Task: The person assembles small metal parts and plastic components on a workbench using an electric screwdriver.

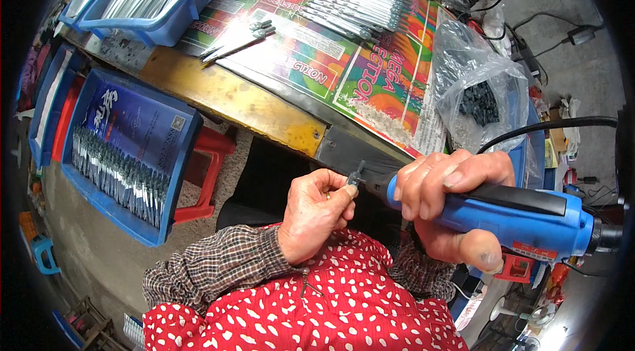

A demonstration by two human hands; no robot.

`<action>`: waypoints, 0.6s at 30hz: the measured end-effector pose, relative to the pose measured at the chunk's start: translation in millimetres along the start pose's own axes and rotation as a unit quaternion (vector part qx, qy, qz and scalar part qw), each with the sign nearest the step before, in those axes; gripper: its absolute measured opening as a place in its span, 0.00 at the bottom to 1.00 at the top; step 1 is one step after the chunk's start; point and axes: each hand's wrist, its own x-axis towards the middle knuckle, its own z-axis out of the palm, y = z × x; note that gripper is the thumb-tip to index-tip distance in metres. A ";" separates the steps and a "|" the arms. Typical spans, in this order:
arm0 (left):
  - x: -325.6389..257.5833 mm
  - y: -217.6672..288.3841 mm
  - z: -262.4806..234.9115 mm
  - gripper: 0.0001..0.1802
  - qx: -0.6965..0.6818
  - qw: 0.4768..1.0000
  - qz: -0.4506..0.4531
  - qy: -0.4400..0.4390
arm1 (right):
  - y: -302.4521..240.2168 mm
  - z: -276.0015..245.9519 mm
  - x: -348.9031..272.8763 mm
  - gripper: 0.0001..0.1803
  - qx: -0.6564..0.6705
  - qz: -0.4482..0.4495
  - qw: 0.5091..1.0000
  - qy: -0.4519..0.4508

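My right hand is wrapped round a blue powered screwdriver with a black strip along its body. Its dark nose points left toward my left hand. Between thumb and forefinger, the left hand pinches a small dark grey piece; the fingers cover part of it. Whether the tool's tip touches that piece I cannot tell. Beyond both hands, a few thin dark-and-silver rods lie loose on the table, and a larger heap of silver rods with dark ends is spread farther back.
A clear plastic bag of small dark parts stands at the table's right end. A blue bin sits at the back left. On a red stool, a blue tray holds rows of rods. A black cable arches behind the tool.
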 end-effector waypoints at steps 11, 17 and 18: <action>0.4 1.2 0.2 0.06 0.014 1.000 -0.006 0.003 | -5.6 19.7 5.2 0.36 -0.145 0.018 0.988 0.045; 1.0 -0.6 -0.1 0.06 0.005 1.000 0.007 0.010 | -4.1 17.6 6.2 0.36 -0.134 0.023 0.990 0.036; 0.8 -0.2 -0.6 0.06 0.003 1.000 0.004 0.006 | -3.5 17.4 6.4 0.36 -0.128 0.020 0.991 0.032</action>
